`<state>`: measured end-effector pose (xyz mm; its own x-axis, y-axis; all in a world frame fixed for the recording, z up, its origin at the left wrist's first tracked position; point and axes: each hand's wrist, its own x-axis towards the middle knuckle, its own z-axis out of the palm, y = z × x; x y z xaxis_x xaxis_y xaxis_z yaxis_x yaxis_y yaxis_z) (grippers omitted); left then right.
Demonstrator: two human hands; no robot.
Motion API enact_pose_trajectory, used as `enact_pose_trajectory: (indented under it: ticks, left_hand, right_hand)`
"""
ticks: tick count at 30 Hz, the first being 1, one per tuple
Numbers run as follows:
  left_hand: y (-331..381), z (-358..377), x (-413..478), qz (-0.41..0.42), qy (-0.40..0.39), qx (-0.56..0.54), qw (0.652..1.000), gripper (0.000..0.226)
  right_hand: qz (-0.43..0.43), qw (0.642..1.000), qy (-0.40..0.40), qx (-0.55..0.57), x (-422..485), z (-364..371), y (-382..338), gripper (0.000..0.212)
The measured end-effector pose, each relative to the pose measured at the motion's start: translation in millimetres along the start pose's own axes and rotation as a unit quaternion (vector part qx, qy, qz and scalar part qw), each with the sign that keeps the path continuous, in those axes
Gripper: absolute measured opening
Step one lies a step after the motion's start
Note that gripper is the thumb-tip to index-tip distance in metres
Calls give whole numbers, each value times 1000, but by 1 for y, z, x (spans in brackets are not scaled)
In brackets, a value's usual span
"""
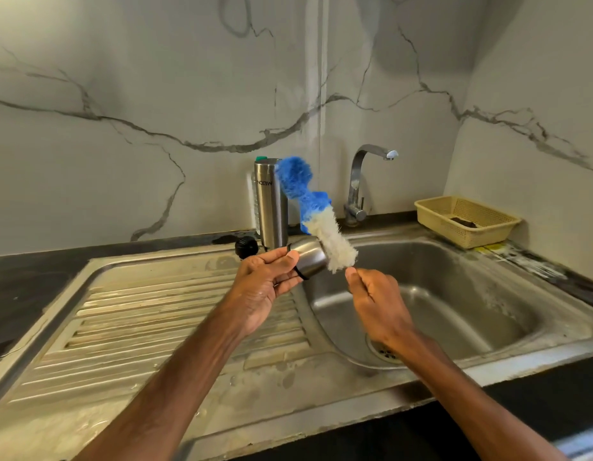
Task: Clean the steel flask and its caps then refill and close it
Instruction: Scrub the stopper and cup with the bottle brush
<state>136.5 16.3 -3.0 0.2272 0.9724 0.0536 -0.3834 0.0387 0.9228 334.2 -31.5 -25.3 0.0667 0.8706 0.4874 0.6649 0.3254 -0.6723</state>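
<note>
My left hand grips a steel cup-shaped cap with a black rim, held on its side over the sink's left edge. My right hand pinches the thin handle of a bottle brush with blue and white bristles; its white part lies against the cap's closed end and the blue tip points up and left. The steel flask stands upside down at the back of the draining board. A small black inner cap lies just left of the flask.
The steel sink basin lies under my right hand, its drain partly hidden by my wrist. A tap stands behind it, spout turned right. A yellow plastic basket sits at the back right. The ribbed draining board spreads left.
</note>
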Motion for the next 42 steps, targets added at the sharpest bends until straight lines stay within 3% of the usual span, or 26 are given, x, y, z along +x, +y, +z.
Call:
enact_pose_trajectory:
  ticks: [2, 5, 9, 13, 17, 19, 21, 25, 30, 42]
  left_hand:
    - [-2, 2, -1, -1, -13, 2, 1000, 65]
    - [0, 0, 0, 8, -15, -6, 1000, 49]
    - [-2, 0, -1, 8, -21, -9, 1000, 57]
    - [0, -2, 0, 32, -11, 2, 999, 51]
    - [-5, 0, -3, 49, -10, 70, 996, 35]
    - [-2, 0, -3, 80, 5, 114, 990, 31]
    - [-3, -1, 0, 119, 18, 183, 976, 24]
    - [-12, -1, 1, 233, 25, 375, 897, 23]
    - [-14, 12, -4, 311, 52, 426, 848, 12]
    - [-12, 14, -8, 347, 102, 444, 820, 13]
  right_hand:
    - [20, 1000, 6, 3, 3, -1, 0, 48]
    - [-10, 1000, 13, 13, -1, 1, 0, 47]
    - [16, 1000, 4, 3, 4, 4, 4, 47]
    - [-22, 1000, 8, 7, -1, 5, 5, 46]
    - [11, 1000, 8, -3, 3, 7, 4, 46]
    - [-13, 1000, 8, 3, -1, 7, 4, 46]
    - [-35, 999, -21, -10, -5, 8, 4, 46]
    - [-13, 999, -31, -42, -4, 14, 0, 44]
    - [-15, 997, -3, -72, -2, 11, 3, 44]
    - [1, 999, -19, -33, -4, 8, -2, 46]
